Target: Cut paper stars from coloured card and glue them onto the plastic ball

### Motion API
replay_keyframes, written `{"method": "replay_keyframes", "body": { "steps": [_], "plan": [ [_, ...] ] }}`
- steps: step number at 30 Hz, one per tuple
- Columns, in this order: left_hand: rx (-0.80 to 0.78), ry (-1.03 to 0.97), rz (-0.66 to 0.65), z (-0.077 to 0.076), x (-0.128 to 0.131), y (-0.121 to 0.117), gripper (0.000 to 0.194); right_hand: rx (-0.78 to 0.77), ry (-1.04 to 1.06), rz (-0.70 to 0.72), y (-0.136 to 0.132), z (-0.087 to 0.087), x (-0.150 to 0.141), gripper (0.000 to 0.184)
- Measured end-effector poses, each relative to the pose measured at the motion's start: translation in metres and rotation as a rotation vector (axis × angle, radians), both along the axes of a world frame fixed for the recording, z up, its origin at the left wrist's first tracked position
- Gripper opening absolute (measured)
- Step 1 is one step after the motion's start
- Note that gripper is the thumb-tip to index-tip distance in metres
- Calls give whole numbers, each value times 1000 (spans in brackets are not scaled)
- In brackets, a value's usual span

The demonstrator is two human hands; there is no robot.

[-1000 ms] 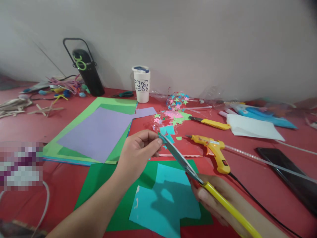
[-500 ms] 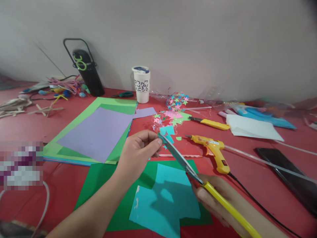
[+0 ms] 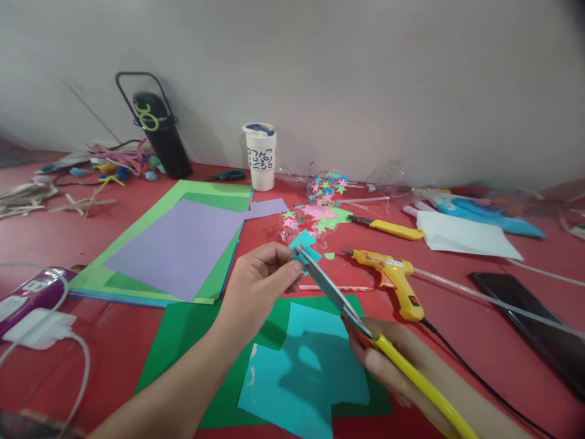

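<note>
My left hand (image 3: 260, 280) is closed in a pinch, thumb against forefinger, on a small piece of turquoise paper (image 3: 298, 256). Most of that piece is hidden by my fingers and the blades. In my right hand (image 3: 388, 360) are scissors with yellow handles (image 3: 425, 385), their blades pointing up and left. The blade tips meet the paper piece right at my left fingertips, and the blades look nearly closed. Below both hands, a larger turquoise sheet (image 3: 315, 378) with a notched edge lies on a dark green sheet (image 3: 183, 341). Turquoise scraps (image 3: 305, 238) lie just beyond my left fingertips.
A yellow glue gun (image 3: 397, 280) and a yellow cutter knife (image 3: 395, 229) lie to the right, near a black phone (image 3: 525, 323). Purple paper (image 3: 183, 244) tops a stack at left. Behind stand a white cup (image 3: 262, 160) and black bottle (image 3: 167, 140). A power strip (image 3: 39, 299) sits left.
The scissor tips and the small paper piece at my left fingertips have shifted slightly. Both hands have stayed almost in place, still holding the paper and the scissors.
</note>
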State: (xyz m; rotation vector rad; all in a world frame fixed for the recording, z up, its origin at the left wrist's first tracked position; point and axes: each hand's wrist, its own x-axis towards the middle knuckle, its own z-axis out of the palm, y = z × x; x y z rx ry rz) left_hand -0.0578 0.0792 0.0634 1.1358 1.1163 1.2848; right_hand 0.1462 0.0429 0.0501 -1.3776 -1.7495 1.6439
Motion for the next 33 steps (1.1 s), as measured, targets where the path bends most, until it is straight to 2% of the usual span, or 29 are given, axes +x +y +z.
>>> {"method": "replay_keyframes", "body": {
  "steps": [5, 14, 19, 24, 33],
  "plan": [
    [72, 62, 59, 3, -2, 0, 10, 19, 7, -50, -3, 2, -2, 61],
    [34, 20, 13, 1, 1, -3, 9, 0, 4, -76, -2, 8, -3, 52],
    [35, 1, 27, 0, 3, -4, 10, 27, 31, -74, -7, 0, -1, 54],
    [22, -34, 39, -3, 5, -3, 10, -15, 53, -63, -10, -9, 1, 53],
    [14, -55, 40, -4, 4, -3, 10, -22, 21, -40, -10, -5, -1, 55]
  ]
}}
